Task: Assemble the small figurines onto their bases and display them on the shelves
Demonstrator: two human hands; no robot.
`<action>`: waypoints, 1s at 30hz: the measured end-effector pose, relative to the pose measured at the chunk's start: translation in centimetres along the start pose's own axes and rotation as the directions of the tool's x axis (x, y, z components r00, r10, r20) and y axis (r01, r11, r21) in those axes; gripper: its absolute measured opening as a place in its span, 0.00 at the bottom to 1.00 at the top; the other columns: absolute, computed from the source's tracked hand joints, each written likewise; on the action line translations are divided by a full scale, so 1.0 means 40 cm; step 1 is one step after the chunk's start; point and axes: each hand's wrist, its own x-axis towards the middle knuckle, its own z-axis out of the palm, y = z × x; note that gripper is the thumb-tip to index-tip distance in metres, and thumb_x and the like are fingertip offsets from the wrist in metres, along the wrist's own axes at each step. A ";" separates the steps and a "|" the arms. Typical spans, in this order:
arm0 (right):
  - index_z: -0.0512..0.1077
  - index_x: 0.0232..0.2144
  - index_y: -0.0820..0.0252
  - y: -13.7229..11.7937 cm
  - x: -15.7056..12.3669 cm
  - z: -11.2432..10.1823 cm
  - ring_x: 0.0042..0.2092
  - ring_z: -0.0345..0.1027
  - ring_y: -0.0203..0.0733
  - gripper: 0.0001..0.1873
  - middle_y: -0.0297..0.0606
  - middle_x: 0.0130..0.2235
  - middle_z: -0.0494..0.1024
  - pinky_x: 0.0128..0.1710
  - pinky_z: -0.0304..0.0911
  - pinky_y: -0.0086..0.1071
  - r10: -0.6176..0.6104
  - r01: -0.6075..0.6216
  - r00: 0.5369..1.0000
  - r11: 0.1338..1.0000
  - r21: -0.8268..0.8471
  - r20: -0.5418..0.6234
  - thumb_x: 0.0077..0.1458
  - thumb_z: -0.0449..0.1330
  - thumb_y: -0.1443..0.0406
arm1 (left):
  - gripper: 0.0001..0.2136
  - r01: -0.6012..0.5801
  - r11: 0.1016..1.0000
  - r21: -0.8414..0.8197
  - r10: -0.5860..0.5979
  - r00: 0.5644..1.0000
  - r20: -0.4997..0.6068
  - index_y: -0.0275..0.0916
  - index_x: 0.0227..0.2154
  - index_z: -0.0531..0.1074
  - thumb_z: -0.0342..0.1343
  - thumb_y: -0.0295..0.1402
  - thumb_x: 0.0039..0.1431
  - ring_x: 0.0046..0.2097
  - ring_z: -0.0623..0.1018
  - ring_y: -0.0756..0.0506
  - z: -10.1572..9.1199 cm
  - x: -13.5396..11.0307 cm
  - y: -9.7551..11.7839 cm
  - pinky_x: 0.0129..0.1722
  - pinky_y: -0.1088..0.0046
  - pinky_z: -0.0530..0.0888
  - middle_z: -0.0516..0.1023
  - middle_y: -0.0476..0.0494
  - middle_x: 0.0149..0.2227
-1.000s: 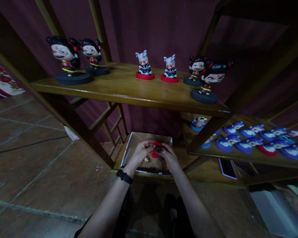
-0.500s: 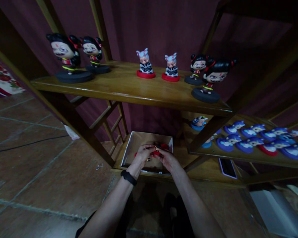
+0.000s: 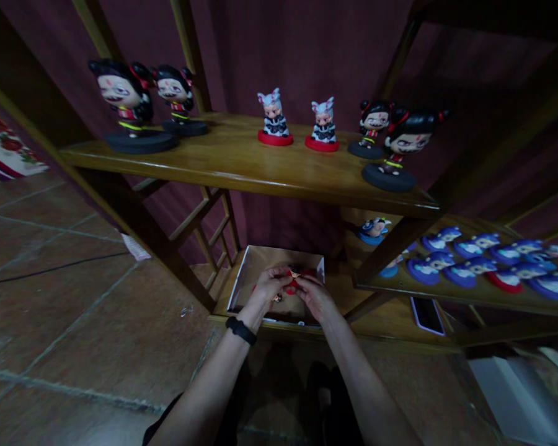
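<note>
Both my hands meet over an open cardboard box (image 3: 242, 280) on the bottom shelf. My left hand (image 3: 268, 287), with a black wristband, and my right hand (image 3: 315, 297) pinch a small figurine on a red round base (image 3: 292, 279) between their fingertips. The figurine stands about upright between the two hands. Another tiny figure (image 3: 276, 298) lies in the box just below my left hand.
The upper wooden shelf (image 3: 242, 166) carries several big-headed figurines: black-haired ones (image 3: 123, 102) on dark bases and two white-haired ones (image 3: 274, 118) on red bases. A lower right shelf holds several blue figures (image 3: 469, 263). A phone (image 3: 426, 314) lies on the bottom shelf. Tiled floor spreads left.
The red-based piece, earlier a rounded lump between my fingers, now shows a small figure standing on it. My hands shifted slightly up and right; the view tilted a little.
</note>
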 end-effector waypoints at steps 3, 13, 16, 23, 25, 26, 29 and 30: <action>0.73 0.24 0.60 0.002 0.000 -0.002 0.35 0.72 0.41 0.12 0.36 0.32 0.78 0.38 0.68 0.37 -0.015 0.015 1.000 1.000 -0.006 -0.016 0.34 0.68 0.62 | 0.15 0.000 1.000 0.016 0.000 1.000 -0.002 0.32 0.31 0.75 0.66 0.29 0.37 0.28 0.76 0.50 0.003 -0.003 0.003 0.27 0.76 0.72 0.78 0.42 0.29; 0.73 0.24 0.60 0.011 0.005 -0.009 0.35 0.73 0.41 0.09 0.35 0.31 0.78 0.41 0.69 0.41 -0.021 0.021 0.999 1.000 -0.011 0.025 0.36 0.68 0.63 | 0.14 -0.021 0.998 0.062 0.023 0.999 -0.034 0.31 0.31 0.76 0.66 0.29 0.36 0.26 0.75 0.50 0.009 -0.007 -0.003 0.24 0.77 0.71 0.79 0.41 0.28; 0.73 0.23 0.60 0.018 0.008 -0.008 0.33 0.73 0.40 0.08 0.34 0.30 0.77 0.41 0.69 0.39 -0.005 0.005 1.000 1.000 0.002 0.007 0.36 0.67 0.65 | 0.14 -0.027 0.998 0.056 0.029 0.999 -0.042 0.31 0.30 0.76 0.66 0.30 0.37 0.26 0.75 0.50 0.007 -0.004 -0.013 0.24 0.77 0.71 0.79 0.41 0.28; 0.72 0.27 0.58 0.024 0.014 -0.004 0.34 0.72 0.39 0.13 0.33 0.32 0.77 0.37 0.69 0.37 -0.027 0.029 0.998 0.998 0.052 -0.049 0.34 0.68 0.65 | 0.12 -0.001 1.000 0.012 0.002 0.999 -0.050 0.32 0.31 0.74 0.64 0.29 0.40 0.26 0.75 0.51 0.005 -0.002 -0.014 0.24 0.78 0.71 0.78 0.42 0.28; 0.72 0.27 0.57 0.021 0.014 -0.005 0.33 0.72 0.38 0.13 0.32 0.32 0.77 0.36 0.69 0.36 -0.040 0.041 0.999 0.998 0.038 -0.032 0.35 0.68 0.64 | 0.11 -0.012 1.000 -0.005 0.012 0.999 -0.047 0.32 0.30 0.74 0.64 0.29 0.40 0.26 0.76 0.50 0.006 0.000 -0.013 0.25 0.77 0.72 0.78 0.42 0.28; 0.72 0.27 0.58 0.020 0.015 -0.006 0.33 0.72 0.38 0.12 0.32 0.32 0.77 0.35 0.69 0.36 -0.042 0.042 0.999 0.999 0.029 -0.021 0.35 0.68 0.64 | 0.11 -0.014 1.000 -0.003 0.014 0.999 -0.051 0.32 0.29 0.73 0.64 0.29 0.40 0.26 0.75 0.50 0.006 0.002 -0.013 0.25 0.77 0.72 0.78 0.42 0.27; 0.72 0.26 0.59 0.019 0.014 -0.007 0.34 0.72 0.39 0.12 0.34 0.32 0.77 0.35 0.69 0.36 -0.029 0.029 1.000 0.999 0.016 0.004 0.36 0.68 0.62 | 0.11 -0.009 1.000 0.030 0.010 0.999 -0.051 0.32 0.28 0.73 0.64 0.29 0.39 0.25 0.75 0.51 0.008 0.003 -0.014 0.24 0.78 0.72 0.77 0.44 0.26; 0.73 0.26 0.59 0.019 0.013 -0.006 0.34 0.72 0.39 0.12 0.34 0.32 0.77 0.35 0.69 0.36 -0.025 0.025 1.000 1.000 0.013 0.006 0.36 0.68 0.62 | 0.11 -0.012 0.999 0.041 0.013 0.999 -0.047 0.32 0.28 0.73 0.64 0.30 0.39 0.25 0.75 0.51 0.009 0.002 -0.014 0.24 0.78 0.72 0.77 0.44 0.26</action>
